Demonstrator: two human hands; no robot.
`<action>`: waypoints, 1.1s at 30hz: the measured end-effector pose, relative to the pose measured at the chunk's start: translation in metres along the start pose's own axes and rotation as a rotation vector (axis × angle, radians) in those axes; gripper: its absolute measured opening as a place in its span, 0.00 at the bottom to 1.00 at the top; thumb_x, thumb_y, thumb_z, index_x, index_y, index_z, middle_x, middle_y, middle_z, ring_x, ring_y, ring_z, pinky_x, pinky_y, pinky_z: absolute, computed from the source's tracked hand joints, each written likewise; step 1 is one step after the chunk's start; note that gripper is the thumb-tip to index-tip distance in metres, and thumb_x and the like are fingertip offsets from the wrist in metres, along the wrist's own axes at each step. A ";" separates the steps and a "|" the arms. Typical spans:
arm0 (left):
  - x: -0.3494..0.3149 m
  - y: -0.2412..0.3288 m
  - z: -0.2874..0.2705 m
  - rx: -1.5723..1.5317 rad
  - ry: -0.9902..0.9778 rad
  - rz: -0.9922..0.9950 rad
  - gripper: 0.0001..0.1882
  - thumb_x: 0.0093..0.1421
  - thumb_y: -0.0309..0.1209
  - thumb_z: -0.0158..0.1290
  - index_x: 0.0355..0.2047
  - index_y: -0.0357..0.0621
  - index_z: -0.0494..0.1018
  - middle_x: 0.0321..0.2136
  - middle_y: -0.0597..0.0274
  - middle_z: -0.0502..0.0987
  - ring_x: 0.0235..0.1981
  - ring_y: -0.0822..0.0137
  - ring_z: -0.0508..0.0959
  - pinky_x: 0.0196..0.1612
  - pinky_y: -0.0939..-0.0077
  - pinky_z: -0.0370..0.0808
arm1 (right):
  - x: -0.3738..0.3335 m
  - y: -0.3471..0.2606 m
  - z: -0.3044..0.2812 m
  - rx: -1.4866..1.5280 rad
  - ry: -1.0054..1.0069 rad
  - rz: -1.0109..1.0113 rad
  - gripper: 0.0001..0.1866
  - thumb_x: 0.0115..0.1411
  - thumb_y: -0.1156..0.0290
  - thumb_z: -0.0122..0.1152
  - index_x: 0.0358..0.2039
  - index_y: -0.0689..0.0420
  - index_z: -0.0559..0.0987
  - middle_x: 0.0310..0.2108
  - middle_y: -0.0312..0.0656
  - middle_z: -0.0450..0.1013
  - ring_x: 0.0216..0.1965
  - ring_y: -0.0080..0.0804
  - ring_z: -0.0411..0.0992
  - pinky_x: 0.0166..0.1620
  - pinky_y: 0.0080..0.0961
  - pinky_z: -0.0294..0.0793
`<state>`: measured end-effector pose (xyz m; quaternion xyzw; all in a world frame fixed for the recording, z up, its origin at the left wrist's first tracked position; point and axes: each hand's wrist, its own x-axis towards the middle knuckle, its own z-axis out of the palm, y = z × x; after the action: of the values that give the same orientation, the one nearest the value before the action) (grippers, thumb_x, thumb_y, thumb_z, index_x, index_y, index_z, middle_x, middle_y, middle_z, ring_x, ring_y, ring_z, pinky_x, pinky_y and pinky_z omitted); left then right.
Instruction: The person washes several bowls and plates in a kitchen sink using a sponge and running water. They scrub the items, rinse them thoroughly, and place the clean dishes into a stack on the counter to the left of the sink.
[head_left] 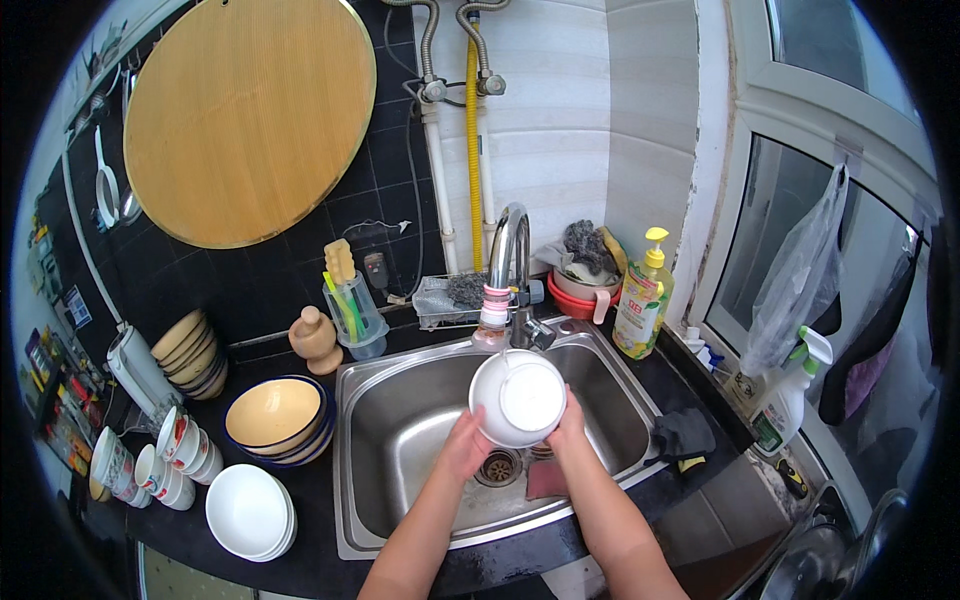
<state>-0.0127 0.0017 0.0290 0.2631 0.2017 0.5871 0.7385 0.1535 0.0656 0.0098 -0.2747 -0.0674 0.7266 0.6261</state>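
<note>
Over the steel sink (385,455), a white bowl (532,395) is tipped so that its outside and round foot face up. My left hand (464,445) grips the bowl's left side and my right hand (568,416) its right side, both with fingers curled round the rim. Directly above stands the chrome faucet (513,245), with a pink-banded spout end; a thin stream of water seems to reach the bowl. Below the bowl, the drain (498,468) and a dull red sponge or cloth (546,480) show in the basin. The bowl's inside is hidden.
Stacked white bowls (250,510), blue-rimmed cream bowls (272,415) and patterned cups (165,475) line the counter at left. Behind the sink's right corner stands a yellow-pump soap bottle (641,305). A dark cloth (684,436) lies on the right edge, near a spray bottle (785,405).
</note>
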 end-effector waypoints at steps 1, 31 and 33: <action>-0.003 -0.001 0.004 0.068 -0.062 0.000 0.23 0.57 0.32 0.48 0.52 0.42 0.57 0.49 0.57 0.66 0.51 0.63 0.66 0.53 0.63 0.64 | 0.001 -0.001 -0.001 0.024 0.004 -0.021 0.23 0.62 0.55 0.34 0.45 0.59 0.70 0.44 0.45 0.69 0.45 0.42 0.68 0.49 0.39 0.67; -0.007 0.002 0.004 0.324 -0.131 0.017 0.22 0.49 0.21 0.55 0.45 0.42 0.64 0.39 0.63 0.72 0.39 0.70 0.74 0.42 0.75 0.71 | -0.042 0.005 0.110 -2.002 -0.352 -0.878 0.22 0.47 0.57 0.53 0.41 0.55 0.74 0.38 0.47 0.72 0.40 0.44 0.70 0.46 0.35 0.66; -0.010 0.005 0.004 0.293 -0.134 -0.009 0.22 0.49 0.22 0.55 0.46 0.42 0.64 0.40 0.63 0.72 0.39 0.69 0.74 0.43 0.73 0.71 | -0.032 -0.006 0.121 -1.960 -0.131 -0.510 0.21 0.49 0.57 0.52 0.37 0.60 0.76 0.34 0.49 0.73 0.36 0.42 0.73 0.41 0.34 0.69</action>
<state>-0.0161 -0.0075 0.0350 0.4056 0.2367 0.5294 0.7066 0.1024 0.0666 0.1239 -0.6043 -0.7245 0.2098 0.2566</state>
